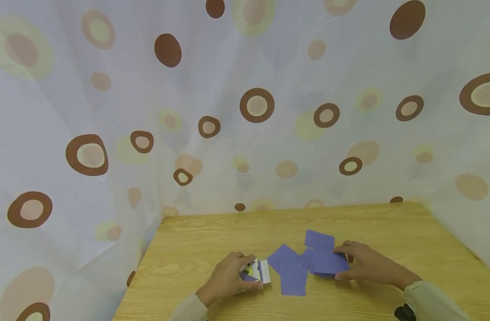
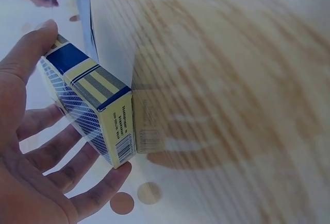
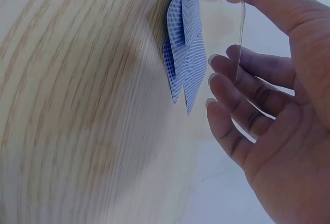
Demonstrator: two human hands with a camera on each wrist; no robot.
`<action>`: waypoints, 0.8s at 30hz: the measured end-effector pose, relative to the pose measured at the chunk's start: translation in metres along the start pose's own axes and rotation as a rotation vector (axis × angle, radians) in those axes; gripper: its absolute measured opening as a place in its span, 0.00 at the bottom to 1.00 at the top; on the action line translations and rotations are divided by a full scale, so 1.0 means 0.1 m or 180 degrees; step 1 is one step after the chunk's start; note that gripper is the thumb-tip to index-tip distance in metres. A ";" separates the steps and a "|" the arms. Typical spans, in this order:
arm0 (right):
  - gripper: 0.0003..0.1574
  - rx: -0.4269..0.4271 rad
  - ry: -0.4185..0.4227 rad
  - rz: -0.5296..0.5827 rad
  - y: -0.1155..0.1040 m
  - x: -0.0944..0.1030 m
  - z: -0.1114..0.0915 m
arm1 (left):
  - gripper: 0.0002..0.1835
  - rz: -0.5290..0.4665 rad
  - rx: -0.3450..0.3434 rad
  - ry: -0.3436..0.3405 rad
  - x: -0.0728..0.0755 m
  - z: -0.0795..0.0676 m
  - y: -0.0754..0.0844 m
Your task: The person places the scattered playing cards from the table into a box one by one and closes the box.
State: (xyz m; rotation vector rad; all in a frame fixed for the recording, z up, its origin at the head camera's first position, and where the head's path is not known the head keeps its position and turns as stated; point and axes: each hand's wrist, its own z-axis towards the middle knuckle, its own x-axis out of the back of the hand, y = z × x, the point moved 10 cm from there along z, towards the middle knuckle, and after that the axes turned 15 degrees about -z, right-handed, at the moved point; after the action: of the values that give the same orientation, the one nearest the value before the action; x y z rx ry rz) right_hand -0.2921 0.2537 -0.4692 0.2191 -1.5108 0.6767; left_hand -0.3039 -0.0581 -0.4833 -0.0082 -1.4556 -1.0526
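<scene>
My left hand [image 1: 228, 274] grips a small playing card box [image 1: 265, 272], whose end flap stands out toward the cards. In the left wrist view the box [image 2: 87, 98] lies between thumb and fingers, a striped side and a barcode end showing. With thumb and fingers, my right hand [image 1: 369, 263] pinches a playing card [image 1: 329, 262], its patterned blue back up. Only the thin edge of that card [image 3: 241, 38] shows in the right wrist view. Several more blue-backed playing cards [image 1: 294, 281] lie spread and overlapping on the table between both hands.
The wooden table [image 1: 213, 232] reaches back to a white curtain [image 1: 229, 178] with brown and yellow round spots. The same curtain hangs at the left and right sides. A dark band [image 1: 405, 312] sits at the right wrist by the light sleeve.
</scene>
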 end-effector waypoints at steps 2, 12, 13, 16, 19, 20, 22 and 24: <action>0.44 0.0028 -0.0004 0.0030 -0.03 0.00 0.02 | 0.45 -0.0010 0.0006 0.0009 0.00 0.00 -0.01; 0.43 0.0115 -0.0002 0.0061 -0.11 -0.04 0.11 | 0.45 0.0038 -0.0067 0.0010 0.00 -0.01 -0.01; 0.43 0.0126 0.0005 0.0059 -0.12 -0.04 0.12 | 0.45 0.0046 -0.0060 0.0009 0.00 -0.01 -0.01; 0.44 0.0148 0.0021 0.0051 -0.15 -0.04 0.13 | 0.45 0.0036 -0.0051 0.0009 0.00 0.00 -0.01; 0.44 0.0151 0.0032 0.0048 -0.19 -0.02 0.14 | 0.45 0.0021 -0.0050 0.0006 0.01 0.00 0.00; 0.44 0.0152 0.0032 0.0049 -0.20 -0.02 0.15 | 0.45 0.0017 -0.0053 0.0006 0.01 0.00 0.00; 0.45 0.0143 0.0026 0.0022 -0.21 -0.02 0.16 | 0.45 0.0020 -0.0058 0.0005 0.01 0.00 -0.01; 0.46 0.0128 0.0018 -0.0003 -0.21 -0.03 0.17 | 0.45 0.0028 -0.0065 0.0009 0.01 0.00 -0.01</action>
State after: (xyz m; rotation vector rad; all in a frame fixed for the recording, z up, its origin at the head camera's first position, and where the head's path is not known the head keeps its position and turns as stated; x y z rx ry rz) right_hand -0.2955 0.2269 -0.4655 0.2481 -1.4925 0.7068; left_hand -0.3048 -0.0589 -0.4830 -0.0278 -1.4411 -1.0599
